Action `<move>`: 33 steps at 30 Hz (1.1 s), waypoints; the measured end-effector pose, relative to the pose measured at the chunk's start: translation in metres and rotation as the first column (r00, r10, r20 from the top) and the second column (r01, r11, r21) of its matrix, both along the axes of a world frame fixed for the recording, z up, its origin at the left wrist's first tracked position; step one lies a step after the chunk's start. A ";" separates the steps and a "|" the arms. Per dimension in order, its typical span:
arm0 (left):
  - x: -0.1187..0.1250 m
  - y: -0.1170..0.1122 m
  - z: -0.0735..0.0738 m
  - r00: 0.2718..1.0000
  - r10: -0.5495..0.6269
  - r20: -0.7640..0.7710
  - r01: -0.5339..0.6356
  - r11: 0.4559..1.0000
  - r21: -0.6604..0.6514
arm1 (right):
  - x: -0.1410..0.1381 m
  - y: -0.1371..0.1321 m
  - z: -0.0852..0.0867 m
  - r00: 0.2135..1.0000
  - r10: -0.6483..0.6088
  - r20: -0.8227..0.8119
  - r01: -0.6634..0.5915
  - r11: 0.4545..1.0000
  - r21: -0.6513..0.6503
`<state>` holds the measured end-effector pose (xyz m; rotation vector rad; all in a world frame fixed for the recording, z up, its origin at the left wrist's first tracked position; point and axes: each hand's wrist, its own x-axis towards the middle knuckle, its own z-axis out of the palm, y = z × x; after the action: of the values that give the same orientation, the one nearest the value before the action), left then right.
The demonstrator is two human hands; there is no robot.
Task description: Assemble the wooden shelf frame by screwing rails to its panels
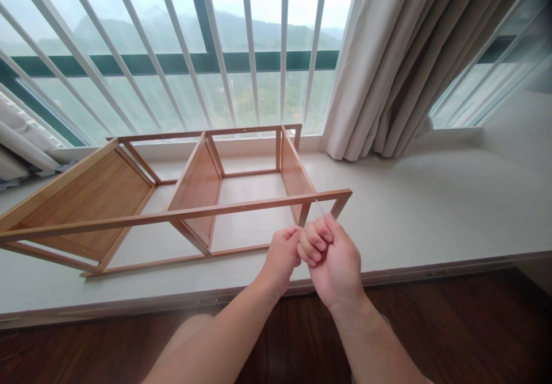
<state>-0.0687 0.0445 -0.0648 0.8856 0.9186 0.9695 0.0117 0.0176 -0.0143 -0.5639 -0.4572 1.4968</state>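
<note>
A bamboo-coloured wooden shelf frame [172,214] lies on its side on the pale window ledge [409,200]. My right hand [334,257] is closed, pinching a thin metal tool [319,207], perhaps a small hex key, whose tip points up toward the frame's near right corner. My left hand [282,254] is closed too, its fingers curled against my right hand's fingers just below the front rail. I cannot make out what, if anything, the left hand holds. Both hands hover right in front of the frame's right end.
White window bars [254,50] and glass stand behind the ledge. A beige curtain [401,56] hangs at the right, its foot resting on the ledge. Dark wooden floor [452,326] runs below the ledge's front edge. My knee [190,329] shows at bottom centre.
</note>
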 end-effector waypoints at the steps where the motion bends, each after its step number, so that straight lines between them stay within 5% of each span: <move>1: 0.000 0.000 -0.001 1.000 -0.001 0.003 0.001 1.000 0.003 | 0.000 0.000 0.000 1.000 -0.005 0.008 0.005 1.000 0.001; 5: 0.000 0.000 -0.004 1.000 -0.009 0.029 0.009 1.000 0.001 | -0.001 0.002 -0.002 0.993 -0.058 0.098 0.056 0.998 0.017; 8: 0.000 0.001 -0.004 0.999 -0.001 0.041 0.003 1.000 -0.029 | 0.004 0.005 -0.008 0.934 -0.129 0.332 0.120 0.992 0.047; 11: 0.000 0.001 -0.001 1.000 0.006 0.015 -0.005 0.998 -0.068 | 0.015 0.008 -0.014 0.678 -0.246 0.692 0.200 0.969 0.148; 13: 0.000 0.001 0.001 1.000 0.002 -0.004 -0.003 0.997 -0.075 | 0.021 0.009 -0.016 0.503 -0.295 0.812 0.219 0.953 0.210; 14: 0.000 0.001 0.001 1.000 0.001 -0.009 -0.001 0.997 -0.074 | 0.024 0.010 -0.016 0.477 -0.299 0.827 0.219 0.951 0.218; 20: 0.002 0.001 -0.002 1.000 0.011 0.003 -0.011 0.997 -0.079 | 0.019 0.011 -0.017 0.727 -0.239 0.644 0.208 0.970 0.125; 25: 0.001 0.000 -0.004 1.000 -0.001 0.016 0.002 0.999 -0.035 | 0.008 0.008 -0.009 0.969 -0.078 0.233 0.078 0.997 0.009; 29: -0.001 -0.001 0.000 1.000 -0.012 -0.020 0.013 1.000 0.023 | 0.000 0.004 -0.001 0.994 0.046 -0.099 -0.047 0.999 -0.001; 33: -0.002 -0.001 0.003 0.999 -0.008 -0.042 0.008 1.000 0.012 | -0.002 0.003 0.002 0.976 0.072 -0.206 -0.076 0.997 -0.011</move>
<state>-0.0711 0.0438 -0.0622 0.9220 0.9447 0.9537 0.0095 0.0210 -0.0127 -0.4049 -0.3065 1.6126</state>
